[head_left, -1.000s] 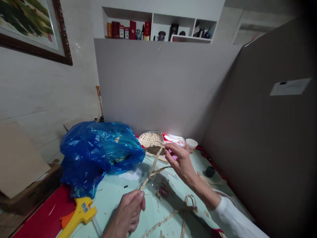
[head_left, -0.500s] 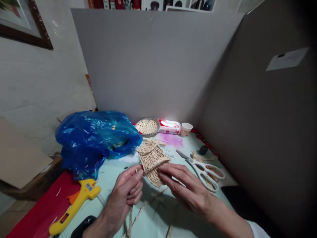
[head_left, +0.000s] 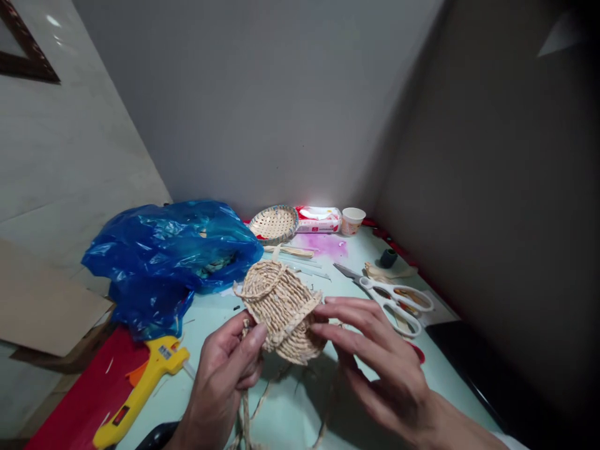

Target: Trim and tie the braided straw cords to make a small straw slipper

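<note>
A small woven piece of twisted straw cord (head_left: 285, 303) is held up over the table, with a round coiled part at its top and a curved part below its folded edge. My left hand (head_left: 229, 362) is closed, pinching the lower left edge between thumb and fingers. Loose strands of straw cord (head_left: 246, 415) hang beneath that hand. On the opposite side my right hand (head_left: 379, 356) holds the right edge lightly, its fingertips on the weave and its other fingers apart. The right thumb is hidden.
Left lie a blue plastic bag (head_left: 178, 250) and a yellow glue gun (head_left: 140, 387). White-handled scissors (head_left: 389, 297) and a dark spool (head_left: 388, 257) sit right. Behind stand a shallow woven basket (head_left: 274, 224), a tissue pack (head_left: 319, 220) and a paper cup (head_left: 352, 221), before a grey panel (head_left: 281, 106).
The view has tilted down. The woven piece is nearer and turned so more of its face shows. My right fingers have spread a little, still at its right edge; my left hand keeps its pinch.
</note>
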The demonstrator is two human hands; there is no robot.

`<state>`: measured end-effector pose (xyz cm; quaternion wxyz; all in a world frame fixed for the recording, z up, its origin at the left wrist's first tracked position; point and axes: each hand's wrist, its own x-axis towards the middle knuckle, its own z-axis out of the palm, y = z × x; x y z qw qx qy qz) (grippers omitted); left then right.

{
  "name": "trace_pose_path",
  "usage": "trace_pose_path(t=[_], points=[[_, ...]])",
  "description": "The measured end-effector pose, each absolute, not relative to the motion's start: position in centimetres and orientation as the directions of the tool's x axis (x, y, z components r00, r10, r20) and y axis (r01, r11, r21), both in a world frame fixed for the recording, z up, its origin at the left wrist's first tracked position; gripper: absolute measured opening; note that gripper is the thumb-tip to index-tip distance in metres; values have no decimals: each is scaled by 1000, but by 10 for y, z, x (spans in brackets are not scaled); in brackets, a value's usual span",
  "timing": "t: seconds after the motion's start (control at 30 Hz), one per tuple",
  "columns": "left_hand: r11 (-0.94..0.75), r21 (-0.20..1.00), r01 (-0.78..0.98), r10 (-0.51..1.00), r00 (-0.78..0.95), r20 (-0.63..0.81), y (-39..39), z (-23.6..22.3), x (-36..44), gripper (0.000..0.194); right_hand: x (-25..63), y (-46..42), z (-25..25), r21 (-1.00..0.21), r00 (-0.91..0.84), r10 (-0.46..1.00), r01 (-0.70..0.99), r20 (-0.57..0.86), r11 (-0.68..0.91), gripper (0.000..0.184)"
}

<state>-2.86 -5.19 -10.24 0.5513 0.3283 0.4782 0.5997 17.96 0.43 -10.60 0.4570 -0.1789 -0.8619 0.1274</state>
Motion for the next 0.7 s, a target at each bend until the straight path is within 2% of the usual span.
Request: trace_pose_path(t=[0.1,0.2,0.3,0.5,0.7], points=[[68,939,-336,965,-216,-147,-51,-103,-27,34,176,4,-109,-544,-416,577,208,703,813,44],[81,948,-309,955,-249,-162,-51,-103,-24,37,173,4,-114,-711,-375,698,131,610,691,39],[96,948,-303,943,-279,-184,-52,-103,-20,39,171,5,-117,-819,-332,783,53,525,572,30],[138,943,-304,919,-315,-236,-55,-104,-15,37,169,6,-112,-933,-308,886,-25,348,358,22],[164,953,-256,910,-334,-246,-57,-106,-13,36,170,8,-110,-952,-327,896,-158,301,262,18]])
